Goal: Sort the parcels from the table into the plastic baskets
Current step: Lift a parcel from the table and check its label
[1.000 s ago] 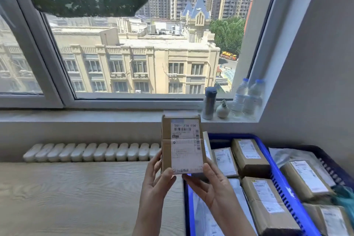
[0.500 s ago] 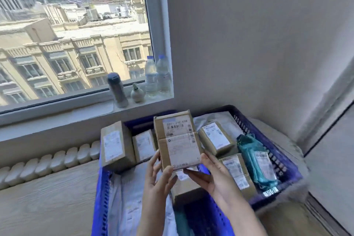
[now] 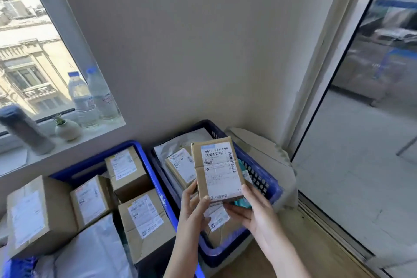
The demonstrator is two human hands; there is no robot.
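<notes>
Left hand [image 3: 194,207] curled round the lower left edge of the held parcel [image 3: 220,169], thumb laid on the label. Right hand [image 3: 252,210] gripping the lower right corner, fingers passing beneath. Flat brown box, upright, label facing the camera, raised above the dark blue basket [image 3: 261,179] and apparently clear of its contents. Below it: 1 labelled box [image 3: 180,165], a grey bag [image 3: 180,142], a teal pouch [image 3: 243,203]. Just left, touching or nearly so, a bright blue basket [image 3: 155,178] packed with cardboard boxes [image 3: 144,216]. Probably the label-checking step, with the drop not yet made. Next, likely: tilt flat, lower into the dark basket, loosen both grips once supported. Little bare floor visible there, so expect stacking.
</notes>
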